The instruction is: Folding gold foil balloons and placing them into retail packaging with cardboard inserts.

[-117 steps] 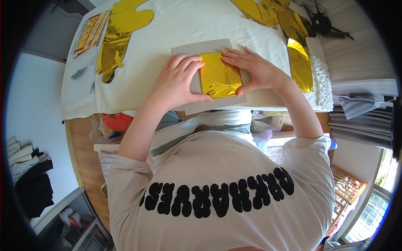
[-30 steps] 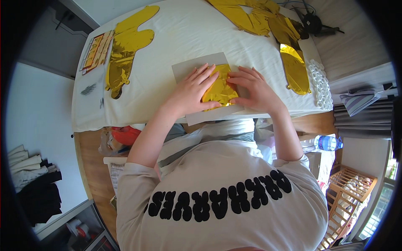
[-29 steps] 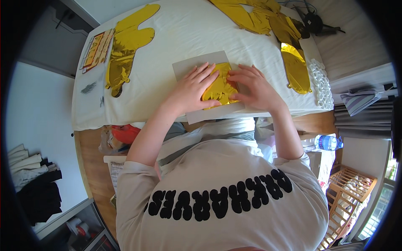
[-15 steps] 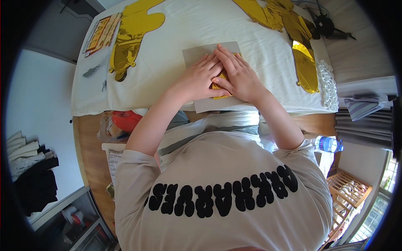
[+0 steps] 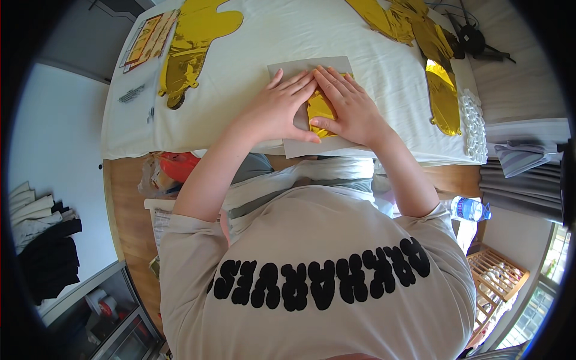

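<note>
A folded piece of shiny gold foil (image 5: 320,109) lies on a grey rectangular board (image 5: 292,67) near the table's front edge. My left hand (image 5: 284,111) rests flat at the foil's left side, fingers spread and thumb stretched toward its lower edge. On the right part of the foil lies my right hand (image 5: 348,105), palm down, its thumb across the gold. The fingertips of both hands meet near the top of the foil. Much of the foil's right side is hidden under my right hand.
A large gold foil balloon (image 5: 198,42) lies flat at the table's left, another (image 5: 441,90) at the right. Flat orange-patterned packets (image 5: 150,42) sit far left. White ring-like pieces (image 5: 474,129) line the right edge, below a black device (image 5: 471,39). A water bottle (image 5: 471,209) stands at right.
My left hand has slid left and its fingers have spread apart from the right hand, uncovering more of the gold foil. The right hand stays on the foil.
</note>
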{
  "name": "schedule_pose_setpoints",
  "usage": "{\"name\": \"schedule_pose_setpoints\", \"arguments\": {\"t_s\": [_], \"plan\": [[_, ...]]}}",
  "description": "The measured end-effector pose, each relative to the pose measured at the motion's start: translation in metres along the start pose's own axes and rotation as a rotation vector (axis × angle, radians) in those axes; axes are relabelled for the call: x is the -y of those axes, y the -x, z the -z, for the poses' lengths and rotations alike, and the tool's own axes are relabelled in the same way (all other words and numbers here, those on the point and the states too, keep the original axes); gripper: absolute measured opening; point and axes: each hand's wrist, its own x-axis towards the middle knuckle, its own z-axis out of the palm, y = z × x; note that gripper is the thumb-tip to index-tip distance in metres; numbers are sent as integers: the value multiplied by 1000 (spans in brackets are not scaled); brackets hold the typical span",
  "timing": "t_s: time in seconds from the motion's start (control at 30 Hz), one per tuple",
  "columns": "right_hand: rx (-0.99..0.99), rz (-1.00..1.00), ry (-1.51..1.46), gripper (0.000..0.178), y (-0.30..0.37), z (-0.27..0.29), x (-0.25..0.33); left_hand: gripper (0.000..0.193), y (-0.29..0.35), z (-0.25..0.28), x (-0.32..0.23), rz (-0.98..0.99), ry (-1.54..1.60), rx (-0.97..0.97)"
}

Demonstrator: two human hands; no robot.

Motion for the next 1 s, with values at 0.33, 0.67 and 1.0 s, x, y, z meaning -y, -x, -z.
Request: {"name": "schedule_pose_setpoints", "arguments": {"t_s": [0.33, 0.67, 1.0], "plan": [[1, 29, 68, 118, -9, 1, 8, 114, 22, 12, 17, 29, 51, -44], [99, -35, 49, 120, -8, 15, 16, 53, 200, 69, 115, 990, -173, -465], [83, -47, 47, 124, -9, 14, 19, 58, 275, 79, 206, 1062, -238, -449]]}}
